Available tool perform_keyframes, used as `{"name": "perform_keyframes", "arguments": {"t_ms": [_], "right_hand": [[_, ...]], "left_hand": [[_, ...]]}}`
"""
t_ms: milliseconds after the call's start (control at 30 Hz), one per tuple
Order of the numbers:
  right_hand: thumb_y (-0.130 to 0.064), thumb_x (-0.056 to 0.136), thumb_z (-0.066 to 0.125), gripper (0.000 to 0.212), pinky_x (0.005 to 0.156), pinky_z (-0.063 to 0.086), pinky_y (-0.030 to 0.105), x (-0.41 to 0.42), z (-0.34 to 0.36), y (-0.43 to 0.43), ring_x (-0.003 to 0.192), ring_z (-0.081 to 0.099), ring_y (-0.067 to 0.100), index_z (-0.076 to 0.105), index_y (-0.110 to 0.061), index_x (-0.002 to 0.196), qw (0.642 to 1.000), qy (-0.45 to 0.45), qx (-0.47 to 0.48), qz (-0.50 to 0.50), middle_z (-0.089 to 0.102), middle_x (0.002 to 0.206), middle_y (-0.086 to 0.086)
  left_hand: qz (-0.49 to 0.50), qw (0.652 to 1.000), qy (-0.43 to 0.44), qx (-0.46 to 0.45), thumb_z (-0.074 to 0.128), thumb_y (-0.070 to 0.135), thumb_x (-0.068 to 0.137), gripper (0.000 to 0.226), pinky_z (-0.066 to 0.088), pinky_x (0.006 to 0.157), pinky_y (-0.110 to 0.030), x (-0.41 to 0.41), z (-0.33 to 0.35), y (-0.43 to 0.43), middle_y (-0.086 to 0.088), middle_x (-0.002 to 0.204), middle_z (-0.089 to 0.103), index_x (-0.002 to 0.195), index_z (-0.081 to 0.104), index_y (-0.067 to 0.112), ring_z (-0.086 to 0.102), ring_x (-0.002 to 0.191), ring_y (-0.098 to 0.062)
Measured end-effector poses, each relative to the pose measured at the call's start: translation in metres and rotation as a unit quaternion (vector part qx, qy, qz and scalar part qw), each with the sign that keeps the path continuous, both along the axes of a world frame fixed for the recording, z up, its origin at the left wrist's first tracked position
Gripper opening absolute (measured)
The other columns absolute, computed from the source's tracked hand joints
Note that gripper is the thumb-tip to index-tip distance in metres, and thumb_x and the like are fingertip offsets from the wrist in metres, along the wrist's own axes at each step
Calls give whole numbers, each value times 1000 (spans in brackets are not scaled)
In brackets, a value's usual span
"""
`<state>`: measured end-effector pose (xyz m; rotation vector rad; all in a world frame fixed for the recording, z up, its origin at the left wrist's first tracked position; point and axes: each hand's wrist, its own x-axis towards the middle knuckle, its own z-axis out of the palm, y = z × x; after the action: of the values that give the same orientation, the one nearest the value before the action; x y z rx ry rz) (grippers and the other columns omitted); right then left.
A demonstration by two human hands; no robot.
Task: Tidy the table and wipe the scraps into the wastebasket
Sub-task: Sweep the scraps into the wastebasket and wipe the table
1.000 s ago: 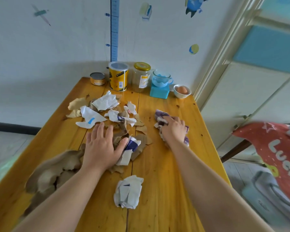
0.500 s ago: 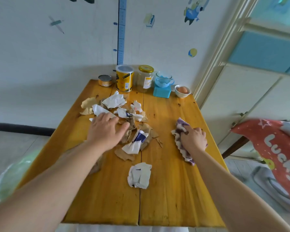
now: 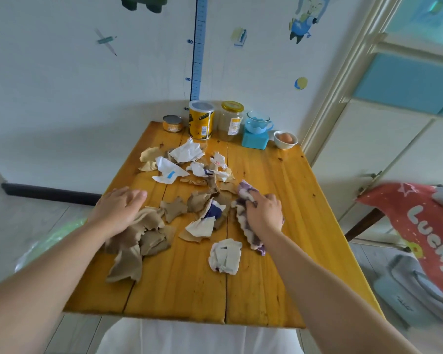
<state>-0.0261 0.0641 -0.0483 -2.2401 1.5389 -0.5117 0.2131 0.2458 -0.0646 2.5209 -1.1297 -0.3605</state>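
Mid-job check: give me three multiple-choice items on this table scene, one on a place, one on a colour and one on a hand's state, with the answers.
1. Where on the yellow wooden table is the small white bowl holding a brown egg?
A. Far right corner
B. Near left corner
C. Centre

2. What colour is the lid of the clear glass jar?
A. Red
B. Yellow
C. Black

3. What is the right hand doing?
A. Hanging open off the table
B. Pointing at the wall
C. Gripping the purple-and-white cloth

Answers:
1 A: the bowl stands at the far right corner, next to the blue box.
2 B: the jar's screw lid is yellow.
3 C: the fingers curl round the cloth on the tabletop.
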Motion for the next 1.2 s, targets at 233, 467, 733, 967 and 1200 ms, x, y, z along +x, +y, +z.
{"name": "perform_keyframes", "arguments": {"t_ms": [233,467,733,967,1200], "right_hand": [[-34,92,44,37,75,41,29,-76,-1,31,107,46,25,51,-29,127,995,88,-17,-46,46,115,5],[-32,94,37,31,71,36,30,-36,-6,88,109,43,26,43,-21,123,991,125,-43,-35,42,120,8],[-30,94,39,31,76,42,33,12,-5,111,110,42,25,42,-19,122,996,87,-31,18,41,119,7],[-24,90,47,29,71,40,29,-26,3,28,101,49,27,53,-21,118,991,-46,-67,-103,49,114,10],[-22,91,37,42,96,35,41,15,-6,-46,117,38,32,45,-25,132,989,107,-37,-92,45,128,11]], "left_hand": [[-14,998,0,-63,12,62,91,69,12,116,-39,-16,0,16,-2,151,31,138,42,21,18,143,-20],[9,990,-16,-142,17,53,94,68,24,111,-39,-20,-6,20,-12,139,48,123,59,8,35,136,-26],[20,986,-19,-162,18,49,93,66,30,108,-41,-20,-6,21,-11,136,52,117,62,6,39,133,-26],[20,985,-8,-169,11,66,87,79,31,105,-46,-1,-13,11,-8,137,49,119,58,11,30,138,-21],[38,997,-28,-67,24,49,95,59,21,113,-45,24,-8,-27,-8,151,31,140,38,13,25,140,-27]]}}
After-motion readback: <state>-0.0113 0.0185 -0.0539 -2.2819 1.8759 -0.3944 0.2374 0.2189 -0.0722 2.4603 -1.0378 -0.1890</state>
